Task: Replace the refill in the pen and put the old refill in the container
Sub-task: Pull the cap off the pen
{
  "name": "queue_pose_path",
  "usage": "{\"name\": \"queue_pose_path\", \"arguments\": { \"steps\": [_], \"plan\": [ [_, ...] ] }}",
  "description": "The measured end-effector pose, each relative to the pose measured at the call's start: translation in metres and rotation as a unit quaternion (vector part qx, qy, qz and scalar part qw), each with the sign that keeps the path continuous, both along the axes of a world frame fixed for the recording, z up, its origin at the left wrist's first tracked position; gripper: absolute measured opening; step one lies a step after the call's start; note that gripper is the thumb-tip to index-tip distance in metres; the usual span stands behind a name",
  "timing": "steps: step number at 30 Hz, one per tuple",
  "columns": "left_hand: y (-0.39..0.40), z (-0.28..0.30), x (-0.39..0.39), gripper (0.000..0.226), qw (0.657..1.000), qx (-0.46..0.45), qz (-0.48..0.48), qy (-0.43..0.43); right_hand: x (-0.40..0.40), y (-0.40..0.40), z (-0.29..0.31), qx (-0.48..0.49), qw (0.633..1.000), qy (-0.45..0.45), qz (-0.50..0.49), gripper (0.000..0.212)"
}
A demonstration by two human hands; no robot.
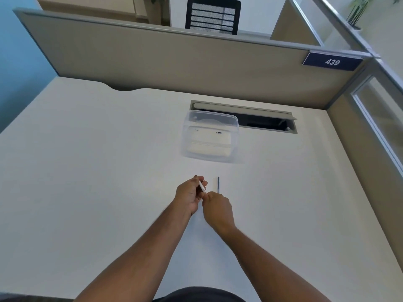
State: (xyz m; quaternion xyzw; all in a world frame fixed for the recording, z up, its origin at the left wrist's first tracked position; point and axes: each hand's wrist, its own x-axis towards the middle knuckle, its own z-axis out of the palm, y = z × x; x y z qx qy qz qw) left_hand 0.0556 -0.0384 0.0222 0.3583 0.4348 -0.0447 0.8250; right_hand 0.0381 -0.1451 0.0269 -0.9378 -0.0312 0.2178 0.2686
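Observation:
A white pen (202,188) is held above the white desk (87,171), slanting from upper left to lower right. My left hand (189,196) grips its upper part. My right hand (217,209) pinches its lower end, which its fingers hide. A thin dark refill (218,184) lies flat on the desk just right of both hands, touching neither. A clear plastic container (210,136) stands open farther back, with small pale items inside that I cannot make out.
An open cable slot (261,120) is cut into the desk behind the container. Beige partitions (174,62) wall off the back and right sides. A sign reading 439 (332,61) hangs on the back partition.

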Motion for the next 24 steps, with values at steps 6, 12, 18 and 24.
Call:
{"name": "queue_pose_path", "arguments": {
  "steps": [6, 12, 18, 24],
  "plan": [
    [0.001, -0.002, -0.003, 0.025, 0.999, -0.007, -0.039, -0.001, 0.0, -0.003, 0.002, 0.111, 0.989, 0.077, -0.055, 0.041],
    [0.02, -0.007, -0.012, 0.022, 0.997, -0.04, -0.044, -0.049, 0.014, -0.025, 0.015, 0.349, 0.859, 0.346, -0.143, 0.044],
    [0.013, -0.008, -0.005, 0.024, 1.0, -0.001, 0.008, -0.018, 0.011, -0.009, 0.009, 0.113, 0.989, 0.085, -0.039, 0.033],
    [0.006, -0.001, 0.004, 0.026, 0.999, 0.035, 0.029, 0.012, 0.0, -0.009, 0.0, -0.091, 0.972, -0.193, 0.095, 0.034]
  ]
}}
